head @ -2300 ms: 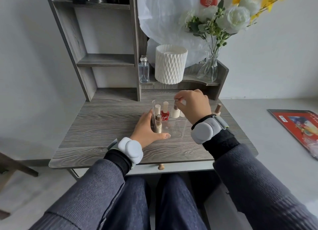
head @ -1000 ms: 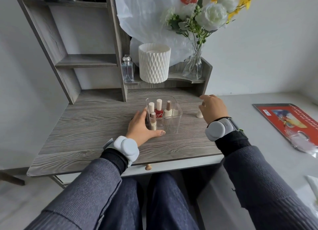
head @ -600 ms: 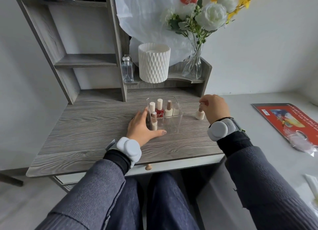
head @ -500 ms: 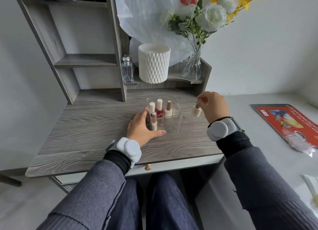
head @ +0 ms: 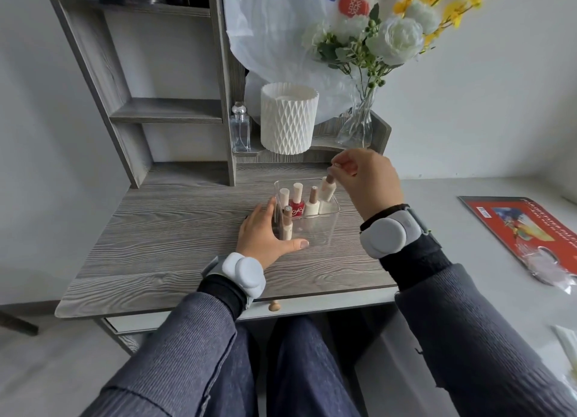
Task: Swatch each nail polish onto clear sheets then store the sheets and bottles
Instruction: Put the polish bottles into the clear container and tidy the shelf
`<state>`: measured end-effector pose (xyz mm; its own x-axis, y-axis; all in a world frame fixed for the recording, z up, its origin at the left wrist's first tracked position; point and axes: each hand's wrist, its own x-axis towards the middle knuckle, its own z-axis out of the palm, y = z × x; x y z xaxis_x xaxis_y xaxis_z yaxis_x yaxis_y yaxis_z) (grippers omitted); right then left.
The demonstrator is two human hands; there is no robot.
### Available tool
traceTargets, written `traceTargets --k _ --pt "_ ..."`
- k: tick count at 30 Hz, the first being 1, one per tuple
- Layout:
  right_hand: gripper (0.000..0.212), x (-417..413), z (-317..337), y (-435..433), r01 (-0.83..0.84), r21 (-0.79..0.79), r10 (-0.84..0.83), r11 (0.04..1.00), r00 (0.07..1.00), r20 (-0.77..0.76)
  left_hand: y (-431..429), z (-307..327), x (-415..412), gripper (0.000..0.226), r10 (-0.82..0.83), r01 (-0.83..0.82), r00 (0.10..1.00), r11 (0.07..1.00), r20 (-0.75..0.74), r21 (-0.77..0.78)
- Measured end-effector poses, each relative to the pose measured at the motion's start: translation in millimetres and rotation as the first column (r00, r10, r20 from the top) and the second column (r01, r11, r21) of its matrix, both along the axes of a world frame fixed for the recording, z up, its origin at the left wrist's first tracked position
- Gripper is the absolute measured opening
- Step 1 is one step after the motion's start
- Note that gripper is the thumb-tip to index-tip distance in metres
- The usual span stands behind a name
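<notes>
A clear plastic box (head: 324,229) stands on the grey wooden desk (head: 162,238) and holds several nail polish bottles, among them a red one (head: 296,202). My left hand (head: 265,234) rests against the box's left side, thumb along its front. My right hand (head: 363,179) pinches the brown cap of a cream nail polish bottle (head: 327,189) and holds it tilted over the box's back right corner. No clear sheets can be made out.
Behind the box a raised ledge carries a white pleated pot (head: 288,121), a glass perfume bottle (head: 240,129) and a glass vase of flowers (head: 357,129). Shelves (head: 165,110) rise at the back left. A red packet (head: 527,229) lies on the white surface at right.
My right hand picked the cream bottle up from the desk right of the box and carried it left, over the box. My left hand stayed on the box.
</notes>
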<state>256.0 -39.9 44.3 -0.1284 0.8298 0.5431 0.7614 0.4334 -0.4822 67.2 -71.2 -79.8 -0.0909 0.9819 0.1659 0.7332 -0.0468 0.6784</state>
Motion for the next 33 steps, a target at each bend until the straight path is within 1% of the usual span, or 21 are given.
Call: traceTargets --k 1,3,6,9,13,17,27,30,33 --pt "0.004 -2.2 -1.2 -0.2 -0.011 -0.042 0.013 0.999 0.999 0.037 0.0 -0.4 0.2 0.123 0.001 -0.001 1.0 1.0 0.004 0.001" --pt "0.006 -6.5 -4.3 -0.6 -0.013 -0.124 0.028 0.992 0.992 0.121 -0.3 -0.3 -0.1 0.124 0.001 -0.001 1.0 1.0 0.01 -0.001" --pt "0.012 -10.3 -8.2 -0.9 0.019 -0.195 0.025 0.981 0.975 0.22 -1.3 -0.3 -0.2 0.123 -0.002 0.002 1.0 1.0 0.009 0.003" --pt "0.015 -12.3 -11.0 1.5 0.043 -0.232 0.025 0.972 0.959 0.281 -1.7 -0.1 -0.2 0.122 0.002 -0.002 1.0 1.0 0.009 0.002" --pt "0.005 -14.0 -11.9 5.3 0.074 -0.301 0.039 0.951 0.935 0.351 -2.3 0.0 0.0 0.123 0.007 -0.007 1.0 1.0 0.015 0.002" --pt "0.009 -14.5 -12.4 6.3 0.095 -0.348 0.057 0.933 0.914 0.402 -5.0 2.5 1.5 0.118 0.007 -0.007 1.0 1.0 0.001 -0.001" --pt "0.005 -19.9 -10.6 4.5 0.092 -0.366 0.072 0.926 0.908 0.412 -8.0 7.9 0.8 0.114 0.017 -0.017 1.0 1.0 -0.007 -0.018" --pt "0.007 -23.0 -9.4 3.3 0.083 -0.367 0.085 0.927 0.905 0.418 -7.7 12.1 -0.9 0.114 0.005 -0.005 1.0 0.998 0.009 -0.066" --pt "0.011 -25.8 -10.5 3.7 0.077 -0.373 0.089 0.924 0.908 0.409 -8.7 16.4 -4.0 0.107 0.0 0.004 0.999 0.997 0.047 -0.079"
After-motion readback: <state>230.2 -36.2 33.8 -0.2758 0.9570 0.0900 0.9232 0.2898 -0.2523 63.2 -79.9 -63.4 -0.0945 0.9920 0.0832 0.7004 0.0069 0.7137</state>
